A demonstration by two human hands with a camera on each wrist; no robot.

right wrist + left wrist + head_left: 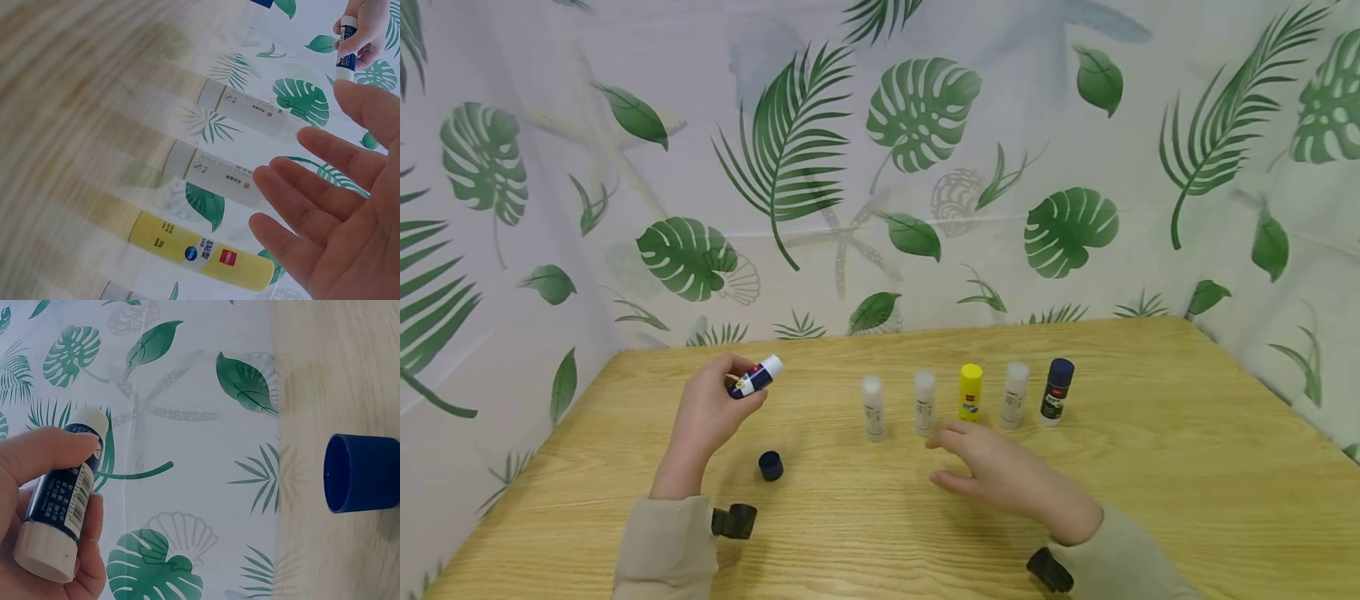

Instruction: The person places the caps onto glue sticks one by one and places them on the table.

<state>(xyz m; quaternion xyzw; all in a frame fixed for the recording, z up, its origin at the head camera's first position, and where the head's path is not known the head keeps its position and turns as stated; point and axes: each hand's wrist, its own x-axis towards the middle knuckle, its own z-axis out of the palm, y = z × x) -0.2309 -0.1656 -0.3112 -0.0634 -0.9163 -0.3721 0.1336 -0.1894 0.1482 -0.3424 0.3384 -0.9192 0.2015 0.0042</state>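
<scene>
My left hand (711, 411) holds an uncapped glue stick (756, 377) with a dark blue label and white ends, tilted above the table. In the left wrist view, thumb and fingers wrap the glue stick (62, 494). A dark blue cap (771, 466) lies on the table below that hand, its hollow end showing in the left wrist view. My right hand (1000, 471) hovers palm down with loosely bent fingers, holding nothing. Nearest to it stand a yellow glue stick (970, 392) and two white glue sticks, one (925, 402) beside the other (873, 408).
Farther right in the row stand another white glue stick (1015, 395) and a dark-capped glue stick (1057, 392), both upright. The wooden table (1187, 433) ends at a leaf-patterned cloth (955, 275) behind and at the sides.
</scene>
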